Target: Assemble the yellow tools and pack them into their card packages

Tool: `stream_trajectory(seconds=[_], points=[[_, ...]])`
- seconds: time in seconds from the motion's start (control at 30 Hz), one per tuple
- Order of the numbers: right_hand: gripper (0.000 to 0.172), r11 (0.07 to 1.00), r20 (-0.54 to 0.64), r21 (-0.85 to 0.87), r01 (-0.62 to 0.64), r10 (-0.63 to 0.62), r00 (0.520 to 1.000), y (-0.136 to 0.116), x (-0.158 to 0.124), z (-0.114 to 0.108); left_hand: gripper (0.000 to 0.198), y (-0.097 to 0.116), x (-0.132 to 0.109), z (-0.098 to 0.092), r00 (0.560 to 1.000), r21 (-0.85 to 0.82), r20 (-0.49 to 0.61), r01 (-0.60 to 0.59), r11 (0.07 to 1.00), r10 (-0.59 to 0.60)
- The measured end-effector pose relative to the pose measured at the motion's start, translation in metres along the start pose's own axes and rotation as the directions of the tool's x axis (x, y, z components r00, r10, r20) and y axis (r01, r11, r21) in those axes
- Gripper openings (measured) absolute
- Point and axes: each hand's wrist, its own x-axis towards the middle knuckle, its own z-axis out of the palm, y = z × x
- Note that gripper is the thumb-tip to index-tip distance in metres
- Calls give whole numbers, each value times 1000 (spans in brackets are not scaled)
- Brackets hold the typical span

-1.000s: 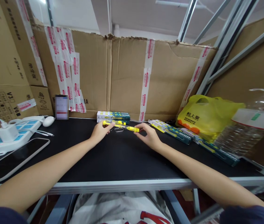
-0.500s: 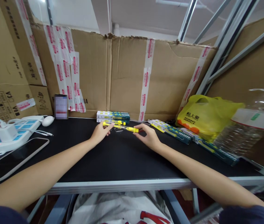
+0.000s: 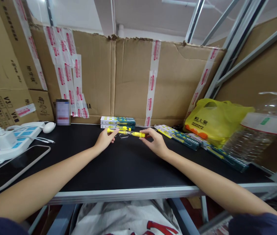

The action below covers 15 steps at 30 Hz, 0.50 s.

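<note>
A thin yellow pen-shaped tool (image 3: 126, 132) is held level just above the black table top (image 3: 118, 166), far from me near the cardboard wall. My left hand (image 3: 105, 139) pinches its left end, and my right hand (image 3: 154, 142) pinches its right end, where a yellow cap sits. A second small yellow piece (image 3: 125, 128) and a wire clip (image 3: 123, 136) lie right beside the tool. Behind them two green-and-white boxes (image 3: 117, 121) are stacked flat.
More flat green-and-yellow packs (image 3: 177, 136) lie to the right, beside a yellow plastic bag (image 3: 216, 122) and a big clear bottle (image 3: 260, 133). At the left are a white power strip (image 3: 8, 143), a white mouse (image 3: 48, 127) and a tablet (image 3: 11, 163). Taped cardboard (image 3: 133, 78) walls the back.
My right fingers have closed in a little onto the tool's yellow cap. The view has shifted slightly; the left hand stays put.
</note>
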Motion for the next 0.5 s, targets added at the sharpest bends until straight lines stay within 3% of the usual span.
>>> stream_trajectory(seconds=[0.23, 0.5], points=[[20, 997, 81, 19, -71, 69, 994, 5, -5, 3, 55, 6, -2, 0, 1000, -27, 12, 13, 1000, -13], [16, 999, 7, 31, 11, -11, 1000, -4, 2, -2, 58, 1, -1, 1, 998, -33, 38, 43, 999, -42]])
